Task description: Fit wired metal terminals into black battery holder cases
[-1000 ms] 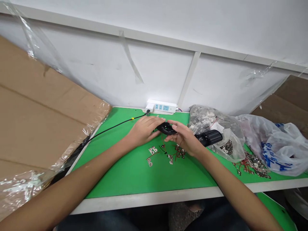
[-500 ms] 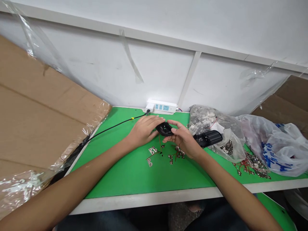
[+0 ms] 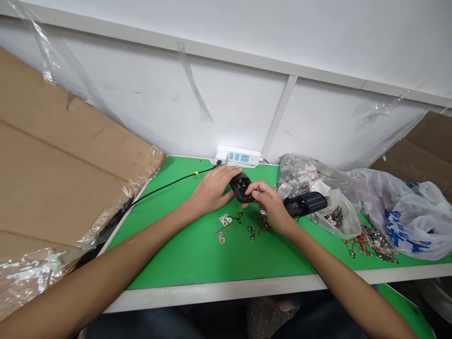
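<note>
A black plastic housing with a hollow inside and a bit of green showing is held above the green tabletop. My left hand is closed around its left and far side. At its near right end my right hand has bent fingers, with the thumb and forefinger at the open hollow; whether a small part is between them I cannot make out. Below the hands lie small metal contact plates with thin red and black wires. More wired contacts lie partly behind my right hand.
A second black housing lies right of my right hand, against a clear bag of parts. Beyond are a heap of wired contacts and a white plastic bag. A power strip with a black cable stands by the wall; cardboard leans left.
The housing has tipped so more of its hollow faces me. My right hand's fingers have curled in from the housing's edge onto its near right end.
</note>
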`<state>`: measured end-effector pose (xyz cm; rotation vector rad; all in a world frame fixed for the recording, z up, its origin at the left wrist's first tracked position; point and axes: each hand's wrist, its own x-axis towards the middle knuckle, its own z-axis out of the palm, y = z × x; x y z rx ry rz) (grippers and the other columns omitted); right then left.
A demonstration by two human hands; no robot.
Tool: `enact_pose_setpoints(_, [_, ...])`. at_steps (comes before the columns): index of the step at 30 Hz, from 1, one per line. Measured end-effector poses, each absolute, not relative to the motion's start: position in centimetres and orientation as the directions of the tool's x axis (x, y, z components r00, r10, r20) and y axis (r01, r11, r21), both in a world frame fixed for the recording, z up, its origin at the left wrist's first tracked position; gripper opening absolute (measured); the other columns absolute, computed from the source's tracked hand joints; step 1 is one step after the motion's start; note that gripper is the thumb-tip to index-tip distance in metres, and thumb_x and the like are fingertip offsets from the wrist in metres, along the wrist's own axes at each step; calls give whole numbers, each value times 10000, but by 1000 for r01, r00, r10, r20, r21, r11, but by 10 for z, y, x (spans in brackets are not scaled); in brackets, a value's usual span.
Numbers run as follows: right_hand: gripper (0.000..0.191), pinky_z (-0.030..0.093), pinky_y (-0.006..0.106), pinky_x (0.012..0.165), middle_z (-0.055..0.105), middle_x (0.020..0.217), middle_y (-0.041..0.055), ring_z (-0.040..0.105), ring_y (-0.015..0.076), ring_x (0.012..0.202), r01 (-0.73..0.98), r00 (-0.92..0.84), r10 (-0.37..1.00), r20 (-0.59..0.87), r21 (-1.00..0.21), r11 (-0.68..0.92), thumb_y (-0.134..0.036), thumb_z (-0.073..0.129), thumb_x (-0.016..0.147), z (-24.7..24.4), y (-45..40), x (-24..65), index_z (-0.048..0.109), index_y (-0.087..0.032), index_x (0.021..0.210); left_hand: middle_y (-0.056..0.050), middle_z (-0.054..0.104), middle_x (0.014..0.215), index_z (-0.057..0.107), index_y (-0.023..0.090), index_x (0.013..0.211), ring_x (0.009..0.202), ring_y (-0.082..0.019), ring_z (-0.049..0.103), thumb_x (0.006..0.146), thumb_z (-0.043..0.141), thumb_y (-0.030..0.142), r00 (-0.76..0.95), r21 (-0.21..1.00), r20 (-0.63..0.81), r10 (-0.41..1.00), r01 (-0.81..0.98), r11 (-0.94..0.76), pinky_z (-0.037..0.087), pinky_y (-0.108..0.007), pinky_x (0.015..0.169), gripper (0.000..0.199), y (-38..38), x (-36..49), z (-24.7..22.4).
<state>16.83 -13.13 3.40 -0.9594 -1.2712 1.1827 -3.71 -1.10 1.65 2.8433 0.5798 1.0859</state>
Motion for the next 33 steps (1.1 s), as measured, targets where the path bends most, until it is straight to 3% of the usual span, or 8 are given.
enact_pose_setpoints(4, [197,492,360,890,631,946,9,620,216,923,60,-93,952,292,-953,298,-422,583,1039,39,-138,169,659,-247,994,-197,575,1573,390,160,1622,1486,-393,524,937,665,265,629,220,618,472,438,-872,459,-624,1217,745,-10,-36,14])
enact_pose_setpoints(7, [205,447,328,807,574,941,6,547,193,861,132,-75,920,384,-911,391,-424,566,1069,42,-142,170,644,-251,992,-246,515,1611,327,113,1651,1517,-425,484,942,677,298,596,238,612,520,489,-839,433,-649,1238,811,-9,-35,11])
enact_pose_setpoints(14, [247,407,324,776,551,921,-12,502,179,822,328,-76,847,526,-789,519,-410,767,971,41,-146,169,571,-260,985,-225,544,1588,367,134,1618,1511,-404,501,959,661,323,597,271,618,511,448,-852,453,-650,1225,746,-11,-34,14])
enact_pose_setpoints(19, [289,440,323,796,577,966,-5,535,177,846,320,-94,866,491,-809,493,-431,786,961,38,-147,167,567,-265,1053,-215,546,1589,319,144,1644,1470,-384,545,939,668,308,605,268,631,485,417,-869,484,-605,1196,803,-12,-36,12])
enact_pose_setpoints(22, [359,500,333,852,617,1037,12,603,190,931,220,-171,881,441,-854,471,-436,812,944,38,-147,166,551,-272,1128,-187,583,1561,321,180,1652,1439,-372,573,940,668,323,642,212,628,440,403,-890,492,-576,1180,805,-14,-37,12])
enact_pose_setpoints(25, [414,545,348,871,644,1066,21,654,194,948,135,-248,885,394,-891,434,-413,830,934,39,-148,165,526,-277,1179,-167,619,1528,381,203,1627,1430,-360,583,963,625,323,669,160,626,400,393,-906,484,-558,1178,718,-16,-38,14])
enact_pose_setpoints(29, [427,563,360,876,647,1028,12,673,185,908,121,-270,884,381,-898,424,-381,810,953,41,-149,163,513,-284,1244,-132,667,1486,516,230,1522,1416,-331,598,1004,563,318,689,129,630,359,364,-923,491,-531,1160,528,-17,-38,16])
enact_pose_setpoints(33, [399,565,355,877,654,1063,20,671,189,937,125,-258,882,393,-892,434,-391,779,975,40,-148,163,520,-290,1262,-118,700,1442,564,229,1462,1375,-316,625,1010,554,306,702,113,618,354,366,-924,507,-508,1124,459,-18,-37,15])
